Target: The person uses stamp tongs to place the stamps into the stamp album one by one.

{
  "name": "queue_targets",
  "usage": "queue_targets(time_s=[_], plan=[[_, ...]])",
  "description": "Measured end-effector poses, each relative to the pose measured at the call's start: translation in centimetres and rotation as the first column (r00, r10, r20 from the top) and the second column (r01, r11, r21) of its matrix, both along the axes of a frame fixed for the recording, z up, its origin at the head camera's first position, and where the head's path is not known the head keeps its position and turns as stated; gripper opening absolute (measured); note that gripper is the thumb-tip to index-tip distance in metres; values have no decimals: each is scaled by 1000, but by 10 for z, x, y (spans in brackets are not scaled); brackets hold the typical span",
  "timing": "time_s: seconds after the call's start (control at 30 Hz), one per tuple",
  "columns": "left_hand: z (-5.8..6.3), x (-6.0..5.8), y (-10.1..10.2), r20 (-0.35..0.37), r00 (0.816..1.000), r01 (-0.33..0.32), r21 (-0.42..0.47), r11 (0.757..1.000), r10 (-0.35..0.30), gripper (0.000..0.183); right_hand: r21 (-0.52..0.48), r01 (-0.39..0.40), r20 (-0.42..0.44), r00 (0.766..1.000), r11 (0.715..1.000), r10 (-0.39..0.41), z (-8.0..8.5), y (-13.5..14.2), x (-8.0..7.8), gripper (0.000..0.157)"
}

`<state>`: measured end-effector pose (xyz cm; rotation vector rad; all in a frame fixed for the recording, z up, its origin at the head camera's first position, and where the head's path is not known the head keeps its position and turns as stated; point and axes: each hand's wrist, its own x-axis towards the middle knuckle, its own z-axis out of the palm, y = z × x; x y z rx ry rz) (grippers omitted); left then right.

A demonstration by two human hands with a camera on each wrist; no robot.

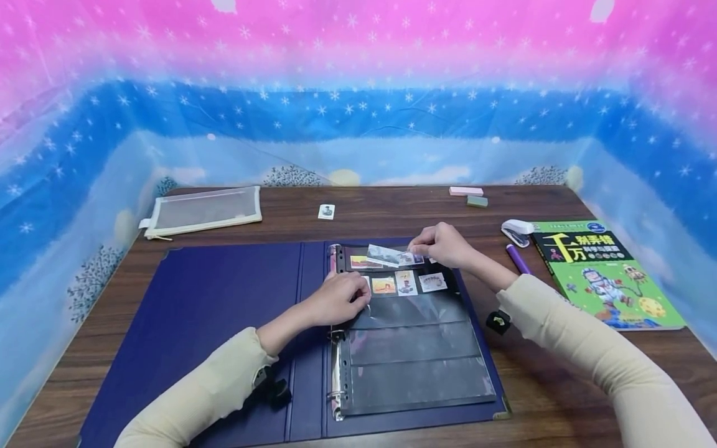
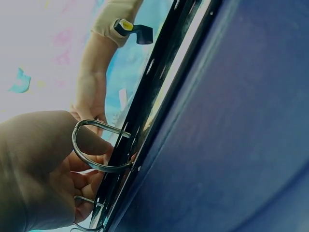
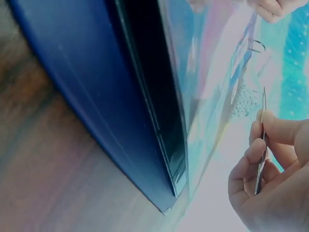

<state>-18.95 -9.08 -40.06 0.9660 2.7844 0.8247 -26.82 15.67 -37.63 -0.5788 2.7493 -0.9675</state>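
A blue ring binder (image 1: 241,323) lies spread on the table, with a black page of clear stamp pockets (image 1: 414,345) on its rings. My right hand (image 1: 445,244) grips thin metal tweezers (image 3: 261,166), seen side-on in the right wrist view. At their tip, a long pale stamp (image 1: 383,255) slants over the top row, overlapping stamps there. My left hand (image 1: 338,298) is over the page's left part, thumb and fingertips pinching at the clear film of the second row. That row holds an orange stamp (image 1: 383,285), an upright stamp (image 1: 406,283) and a grey-pink stamp (image 1: 433,282).
One loose stamp (image 1: 327,211) lies behind the binder, right of a mesh zip pouch (image 1: 207,208). At the back right are a pink block (image 1: 466,191) and a green block (image 1: 477,201). A stapler (image 1: 518,231), purple marker (image 1: 518,259) and green book (image 1: 610,280) lie right of the binder.
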Motion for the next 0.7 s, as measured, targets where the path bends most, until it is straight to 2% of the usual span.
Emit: queue_targets(time_s=[0.17, 0.37, 0.53, 0.7], plan=[[-1, -2, 0, -7, 1000, 5, 20, 1000, -5, 12, 27, -78, 57, 995, 997, 76, -1, 0, 7, 17], [0, -3, -1, -12, 1000, 6, 33, 999, -6, 10, 36, -208, 157, 967, 977, 200, -8, 1, 12, 14], [1, -2, -1, -10, 1000, 2, 37, 999, -1, 10, 44, -281, 176, 947, 959, 270, -9, 0, 13, 12], [-1, -1, -1, -25, 1000, -10, 26, 1000, 11, 11, 60, -375, 157, 919, 925, 362, -8, -6, 16, 12]])
